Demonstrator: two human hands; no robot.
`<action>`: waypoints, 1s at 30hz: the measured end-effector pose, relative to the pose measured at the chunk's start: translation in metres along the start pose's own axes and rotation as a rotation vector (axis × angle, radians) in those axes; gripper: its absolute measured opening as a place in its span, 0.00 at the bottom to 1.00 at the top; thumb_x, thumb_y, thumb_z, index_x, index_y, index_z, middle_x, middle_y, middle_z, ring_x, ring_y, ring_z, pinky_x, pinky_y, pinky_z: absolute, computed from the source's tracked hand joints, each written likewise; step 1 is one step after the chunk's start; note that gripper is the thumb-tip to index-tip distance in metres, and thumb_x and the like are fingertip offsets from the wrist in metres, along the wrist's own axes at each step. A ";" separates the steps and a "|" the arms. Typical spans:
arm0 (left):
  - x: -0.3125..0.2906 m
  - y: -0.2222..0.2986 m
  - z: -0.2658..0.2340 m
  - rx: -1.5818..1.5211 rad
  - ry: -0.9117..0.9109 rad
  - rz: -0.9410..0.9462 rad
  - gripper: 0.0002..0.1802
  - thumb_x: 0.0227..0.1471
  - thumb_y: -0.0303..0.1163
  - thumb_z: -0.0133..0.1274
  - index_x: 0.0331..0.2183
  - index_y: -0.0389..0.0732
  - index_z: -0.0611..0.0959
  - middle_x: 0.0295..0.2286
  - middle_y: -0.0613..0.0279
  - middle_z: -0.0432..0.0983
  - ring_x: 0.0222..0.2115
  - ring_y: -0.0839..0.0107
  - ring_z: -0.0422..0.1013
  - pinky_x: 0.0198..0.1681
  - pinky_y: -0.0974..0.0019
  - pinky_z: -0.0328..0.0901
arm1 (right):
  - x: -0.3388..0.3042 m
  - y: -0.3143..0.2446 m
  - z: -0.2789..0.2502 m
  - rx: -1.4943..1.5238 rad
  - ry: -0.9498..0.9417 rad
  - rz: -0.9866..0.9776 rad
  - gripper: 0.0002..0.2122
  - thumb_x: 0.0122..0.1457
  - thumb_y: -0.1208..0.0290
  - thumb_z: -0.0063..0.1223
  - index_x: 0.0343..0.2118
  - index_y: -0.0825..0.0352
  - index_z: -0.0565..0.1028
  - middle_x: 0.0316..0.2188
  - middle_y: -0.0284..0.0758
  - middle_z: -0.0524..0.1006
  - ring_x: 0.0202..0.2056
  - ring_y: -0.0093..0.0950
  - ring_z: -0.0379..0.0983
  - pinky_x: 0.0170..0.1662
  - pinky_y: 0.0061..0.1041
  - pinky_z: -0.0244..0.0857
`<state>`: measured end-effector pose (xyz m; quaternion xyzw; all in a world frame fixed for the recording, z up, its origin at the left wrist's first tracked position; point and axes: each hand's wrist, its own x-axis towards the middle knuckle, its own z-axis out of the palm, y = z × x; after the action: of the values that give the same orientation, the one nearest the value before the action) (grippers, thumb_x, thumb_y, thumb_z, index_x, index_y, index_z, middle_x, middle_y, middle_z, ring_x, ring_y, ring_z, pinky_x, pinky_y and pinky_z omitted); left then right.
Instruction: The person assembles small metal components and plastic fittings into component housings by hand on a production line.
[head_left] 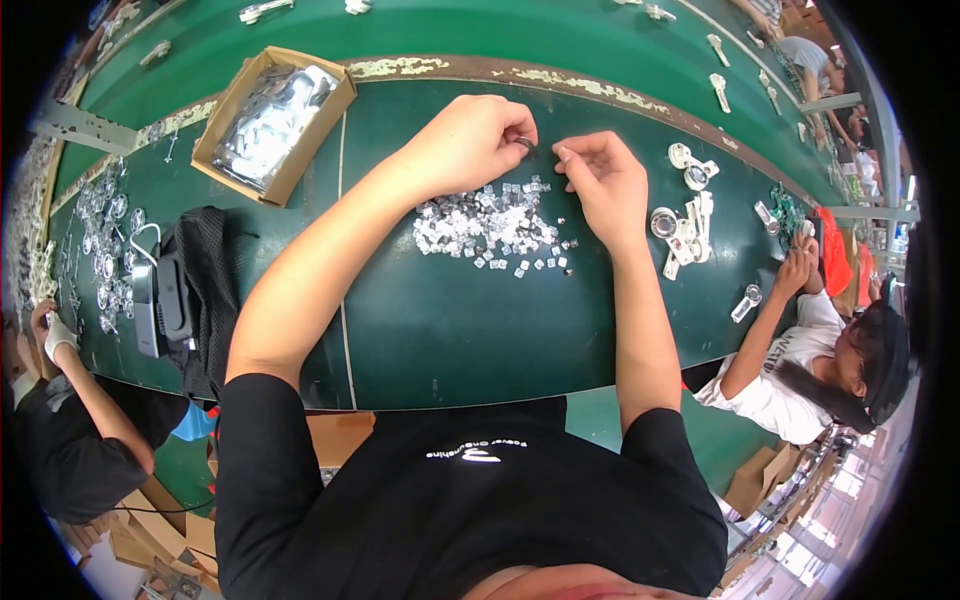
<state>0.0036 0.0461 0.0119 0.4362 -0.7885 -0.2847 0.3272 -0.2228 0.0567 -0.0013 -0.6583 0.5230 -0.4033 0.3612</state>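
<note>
Over the green table, my left hand is closed in a pinch at the far side of a pile of small clear square pieces. A small dark piece shows at its fingertips; its kind is too small to tell. Just to the right, my right hand has thumb and forefinger pressed together, with the fingertips pointing toward the left hand. Whatever they pinch, if anything, I cannot make out. A small gap separates the two hands. White handled parts with round heads lie to the right of my right hand.
At the back left stands an open cardboard box of shiny silver parts. A black bag and a grey device lie left, beside many clear round-headed parts. Co-workers sit on both sides. White parts lie on the green surface beyond the ledge.
</note>
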 end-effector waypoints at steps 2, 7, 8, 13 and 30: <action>0.002 0.005 -0.004 -0.137 -0.052 -0.082 0.07 0.55 0.27 0.61 0.37 0.37 0.85 0.30 0.56 0.82 0.32 0.66 0.79 0.40 0.62 0.73 | -0.002 -0.005 0.004 0.243 -0.064 0.025 0.03 0.64 0.80 0.60 0.37 0.73 0.77 0.34 0.33 0.83 0.35 0.18 0.80 0.34 0.18 0.74; 0.005 0.001 0.000 -0.448 -0.119 -0.146 0.08 0.62 0.26 0.59 0.42 0.35 0.84 0.31 0.68 0.79 0.34 0.81 0.73 0.40 0.71 0.70 | -0.007 -0.014 0.009 0.396 -0.128 0.067 0.04 0.63 0.83 0.59 0.38 0.75 0.76 0.35 0.39 0.82 0.34 0.23 0.81 0.35 0.21 0.78; 0.005 0.004 -0.001 -0.549 -0.106 -0.153 0.10 0.62 0.26 0.59 0.45 0.35 0.84 0.32 0.68 0.79 0.34 0.81 0.74 0.41 0.72 0.70 | -0.007 -0.015 0.009 0.436 -0.108 0.060 0.03 0.63 0.83 0.59 0.38 0.75 0.76 0.36 0.40 0.82 0.34 0.24 0.81 0.36 0.22 0.78; 0.005 0.013 0.001 -0.672 -0.039 -0.128 0.15 0.61 0.25 0.59 0.50 0.35 0.84 0.36 0.68 0.80 0.37 0.81 0.75 0.45 0.73 0.71 | -0.011 -0.024 0.007 0.552 -0.028 0.015 0.03 0.63 0.85 0.58 0.37 0.76 0.76 0.36 0.42 0.82 0.33 0.26 0.82 0.37 0.24 0.80; 0.005 0.019 0.004 -0.991 -0.010 -0.296 0.18 0.58 0.26 0.61 0.51 0.38 0.86 0.35 0.70 0.79 0.39 0.81 0.73 0.49 0.72 0.69 | -0.011 -0.021 -0.004 0.340 -0.048 -0.023 0.03 0.61 0.83 0.58 0.38 0.73 0.78 0.37 0.39 0.83 0.36 0.22 0.82 0.39 0.23 0.78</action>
<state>-0.0108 0.0513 0.0244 0.3343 -0.4904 -0.6694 0.4468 -0.2194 0.0713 0.0173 -0.6031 0.4308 -0.4742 0.4752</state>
